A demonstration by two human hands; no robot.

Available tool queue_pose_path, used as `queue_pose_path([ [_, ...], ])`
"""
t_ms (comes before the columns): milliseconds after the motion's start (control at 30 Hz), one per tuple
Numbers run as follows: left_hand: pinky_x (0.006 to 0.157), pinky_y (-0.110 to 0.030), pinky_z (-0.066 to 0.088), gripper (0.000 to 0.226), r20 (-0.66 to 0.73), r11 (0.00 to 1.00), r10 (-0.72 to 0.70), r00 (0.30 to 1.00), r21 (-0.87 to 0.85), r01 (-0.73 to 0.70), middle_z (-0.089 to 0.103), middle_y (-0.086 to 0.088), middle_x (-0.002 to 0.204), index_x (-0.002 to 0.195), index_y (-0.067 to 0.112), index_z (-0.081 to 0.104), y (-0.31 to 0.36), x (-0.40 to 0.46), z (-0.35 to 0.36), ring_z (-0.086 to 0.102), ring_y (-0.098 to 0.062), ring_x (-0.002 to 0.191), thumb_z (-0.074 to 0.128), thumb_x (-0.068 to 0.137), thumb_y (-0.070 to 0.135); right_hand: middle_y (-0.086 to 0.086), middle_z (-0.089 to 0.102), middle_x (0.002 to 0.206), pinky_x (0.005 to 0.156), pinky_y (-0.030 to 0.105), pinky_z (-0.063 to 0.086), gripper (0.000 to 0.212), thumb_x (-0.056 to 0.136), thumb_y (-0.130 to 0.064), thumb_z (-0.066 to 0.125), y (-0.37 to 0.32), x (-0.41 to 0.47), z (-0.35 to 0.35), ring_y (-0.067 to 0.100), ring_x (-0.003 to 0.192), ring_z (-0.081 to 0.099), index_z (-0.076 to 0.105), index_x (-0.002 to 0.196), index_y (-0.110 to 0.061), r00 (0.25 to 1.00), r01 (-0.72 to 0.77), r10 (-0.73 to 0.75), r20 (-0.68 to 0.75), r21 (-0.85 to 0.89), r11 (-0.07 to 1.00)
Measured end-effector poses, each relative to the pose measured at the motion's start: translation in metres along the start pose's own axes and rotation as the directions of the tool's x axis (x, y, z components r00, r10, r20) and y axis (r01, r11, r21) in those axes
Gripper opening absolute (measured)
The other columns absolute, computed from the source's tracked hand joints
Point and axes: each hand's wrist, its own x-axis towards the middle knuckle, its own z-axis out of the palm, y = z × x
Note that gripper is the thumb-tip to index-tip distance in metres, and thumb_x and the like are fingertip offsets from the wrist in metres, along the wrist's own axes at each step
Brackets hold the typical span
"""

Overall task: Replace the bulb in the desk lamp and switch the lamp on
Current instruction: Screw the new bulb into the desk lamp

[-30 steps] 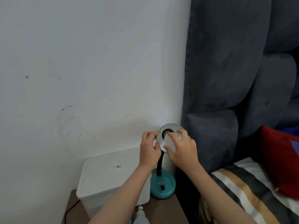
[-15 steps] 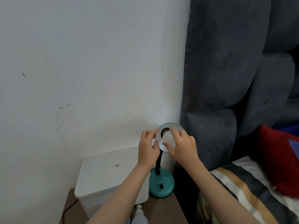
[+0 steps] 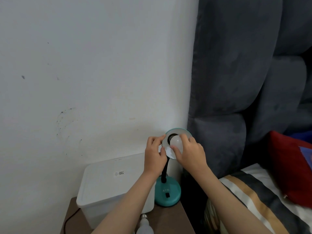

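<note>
Gripping the white bulb seated in the teal desk lamp's shade, the right hand curls fingers around it while the left hand pinches the shade's rim. A lidded white storage box (contents hidden) sits beside the lamp base on the brown surface; another bulb lies in front.

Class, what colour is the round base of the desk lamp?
Teal; the lamp base shows best in the head view.
</note>
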Motion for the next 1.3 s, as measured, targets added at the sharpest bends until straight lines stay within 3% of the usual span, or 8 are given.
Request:
queue_pose_path([
  [100,0.080,-0.023,0.051,0.044,0.001,1.000,0.005,1.000,0.002,-0.005,0.045,0.008,0.103,0.119,0.022,0.057,-0.001,0.001,-0.001,0.050,0.004,0.097,0.052,0.084,-0.004,0.010,0.057,0.063,0.042,0.030,0.039,0.043,0.077,-0.049,0.063,-0.002,0.001,0.002,0.024,0.043,0.049,0.055,0.080,-0.007,0.999,-0.004,0.001,-0.045,-0.077,0.997],
  [367,0.082,-0.016,0.048,0.045,-0.009,1.000,0.003,1.000,-0.015,-0.003,0.046,0.007,0.102,0.119,0.023,0.057,-0.002,0.002,-0.002,0.051,0.003,0.098,0.052,0.084,-0.004,0.019,0.063,0.107,0.053,0.036,0.052,0.040,0.064,-0.023,0.082,0.002,0.000,-0.006,0.032,0.067,0.063,0.064,0.098,-0.012,0.984,0.172,-0.171,0.040,-0.033,0.985],
  [500,0.081,-0.012,0.047,0.044,-0.012,1.000,0.009,1.000,-0.020,-0.010,0.047,0.006,0.103,0.118,0.022,0.058,-0.002,0.001,0.001,0.051,0.005,0.099,0.052,0.084,-0.005,0.017,0.062,0.093,0.056,0.037,0.049,0.041,0.081,-0.036,0.067,0.004,0.003,-0.016,0.036,0.070,0.063,0.057,0.102,-0.003,0.983,-0.003,0.002,0.183,0.006,1.000],
  [667,0.081,-0.012,0.047,0.045,-0.009,1.000,-0.002,1.000,-0.028,0.002,0.047,0.005,0.103,0.117,0.024,0.058,-0.002,0.002,0.002,0.051,0.005,0.099,0.052,0.083,-0.005,0.015,0.058,0.081,0.033,0.024,0.036,0.031,0.076,-0.032,0.074,0.000,0.003,-0.009,0.026,0.045,0.054,0.058,0.080,-0.006,0.997,0.047,-0.047,0.054,-0.006,0.999],
  [767,0.078,-0.012,0.048,0.045,-0.004,1.000,-0.004,1.000,-0.026,0.004,0.047,0.006,0.102,0.118,0.024,0.058,-0.001,0.002,0.002,0.051,0.005,0.098,0.052,0.083,-0.005,0.017,0.059,0.102,0.036,0.026,0.040,0.018,0.076,-0.019,0.073,0.002,-0.001,-0.006,0.030,0.059,0.062,0.061,0.088,-0.012,0.989,0.111,-0.116,0.090,0.056,0.992],
  [900,0.075,-0.013,0.048,0.045,-0.009,1.000,0.007,1.000,-0.026,-0.008,0.046,0.005,0.101,0.118,0.023,0.058,-0.003,0.003,0.001,0.052,0.003,0.096,0.052,0.084,-0.005,0.017,0.054,0.120,0.060,0.034,0.050,0.039,0.081,-0.023,0.068,0.003,-0.004,-0.013,0.035,0.092,0.062,0.057,0.116,-0.010,0.976,0.080,-0.101,0.192,0.114,0.990],
  [1100,0.079,-0.010,0.047,0.043,-0.010,1.000,0.001,1.000,-0.020,-0.001,0.046,0.006,0.102,0.118,0.022,0.058,0.000,0.002,0.002,0.050,0.005,0.097,0.052,0.084,-0.004,0.017,0.057,0.087,0.039,0.028,0.041,0.036,0.080,-0.036,0.068,-0.001,0.004,-0.012,0.029,0.056,0.059,0.058,0.087,-0.002,0.992,-0.031,0.025,0.126,0.047,0.998],
  [1300,0.080,-0.007,0.045,0.043,-0.006,1.000,0.005,1.000,-0.019,-0.006,0.047,0.005,0.103,0.118,0.021,0.058,-0.002,0.003,0.000,0.053,-0.003,0.098,0.053,0.084,-0.005,0.019,0.056,0.113,0.048,0.027,0.043,0.032,0.078,-0.019,0.070,-0.004,-0.006,-0.012,0.034,0.075,0.064,0.059,0.106,-0.009,0.979,0.058,-0.085,0.185,0.150,0.987],
])
